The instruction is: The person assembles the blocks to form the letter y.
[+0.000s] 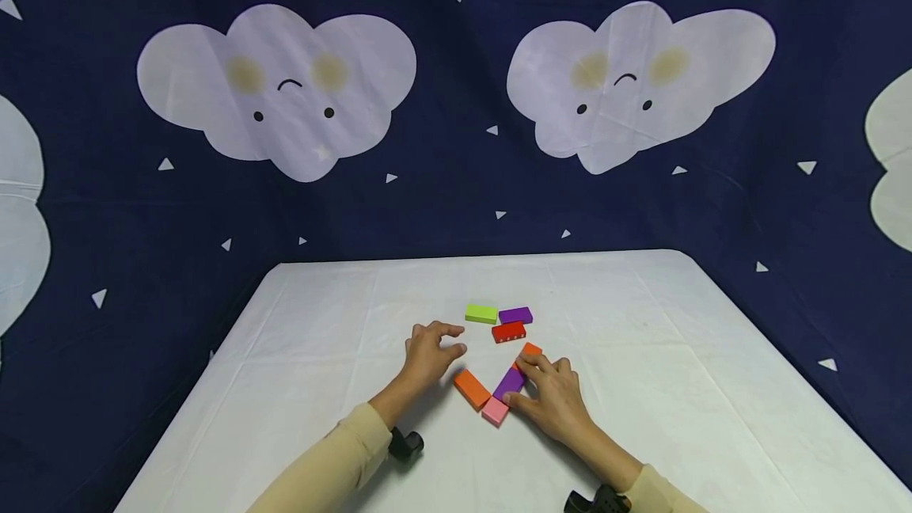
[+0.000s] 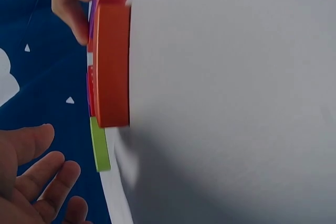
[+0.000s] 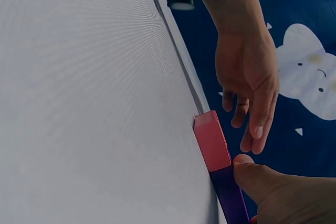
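Observation:
Several flat coloured blocks lie mid-table. My right hand (image 1: 533, 388) rests over a purple block (image 1: 507, 383), thumb against its side and fingers curled over its far end, touching an orange block (image 1: 530, 350). A pink block (image 1: 495, 412) abuts the purple one; the right wrist view shows my thumb on the purple block (image 3: 231, 198) beside the pink block (image 3: 212, 140). Another orange block (image 1: 472, 389) lies between my hands. My left hand (image 1: 447, 341) hovers empty with relaxed fingers, left of a red block (image 1: 509, 332).
A green block (image 1: 480, 313) and a second purple block (image 1: 515, 315) lie side by side beyond the red one. The white table (image 1: 356, 355) is backed by a dark blue cloth with clouds (image 1: 285, 85). Black wrist cameras (image 1: 406, 444) sit on both forearms.

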The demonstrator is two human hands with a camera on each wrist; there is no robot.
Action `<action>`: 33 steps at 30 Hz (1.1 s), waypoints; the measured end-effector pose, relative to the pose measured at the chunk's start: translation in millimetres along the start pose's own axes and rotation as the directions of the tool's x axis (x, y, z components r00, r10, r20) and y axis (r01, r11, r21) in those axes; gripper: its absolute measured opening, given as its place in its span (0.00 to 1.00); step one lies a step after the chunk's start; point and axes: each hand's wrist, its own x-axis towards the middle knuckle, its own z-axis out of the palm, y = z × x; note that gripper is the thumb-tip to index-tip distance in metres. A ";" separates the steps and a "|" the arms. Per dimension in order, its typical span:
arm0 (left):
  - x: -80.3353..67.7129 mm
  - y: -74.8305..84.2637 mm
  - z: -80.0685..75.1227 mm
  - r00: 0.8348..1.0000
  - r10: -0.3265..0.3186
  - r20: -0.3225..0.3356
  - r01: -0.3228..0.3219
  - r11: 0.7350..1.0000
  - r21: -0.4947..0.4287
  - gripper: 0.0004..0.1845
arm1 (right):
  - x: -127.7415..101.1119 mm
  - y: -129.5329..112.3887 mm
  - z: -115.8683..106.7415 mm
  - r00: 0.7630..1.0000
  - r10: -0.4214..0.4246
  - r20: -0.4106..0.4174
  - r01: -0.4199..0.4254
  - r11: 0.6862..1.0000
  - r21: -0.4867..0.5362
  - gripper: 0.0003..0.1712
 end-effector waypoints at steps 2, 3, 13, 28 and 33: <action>5.2 -1.0 0.9 1.000 -0.001 0.003 0.001 1.000 0.007 0.15 | 0.0 -0.1 -0.1 1.000 0.000 0.000 0.000 1.000 0.001 0.36; 8.2 -1.7 1.3 1.000 -0.002 0.006 0.002 1.000 0.009 0.15 | 0.1 0.0 -0.1 1.000 0.001 0.000 -0.001 1.000 0.002 0.36; 40.8 -4.4 3.1 0.998 -0.032 0.060 0.031 0.999 0.024 0.16 | 1.2 0.7 -0.6 1.000 0.000 0.006 0.000 1.000 0.002 0.36; 68.6 -7.6 11.0 0.991 -0.001 0.130 -0.003 0.999 0.035 0.18 | 1.6 1.8 -0.3 1.000 0.015 0.022 -0.015 1.000 0.009 0.37; 75.8 -9.8 12.3 0.989 -0.008 0.149 0.000 0.999 0.054 0.19 | 1.6 1.7 0.5 0.999 0.020 0.029 -0.020 1.000 0.010 0.38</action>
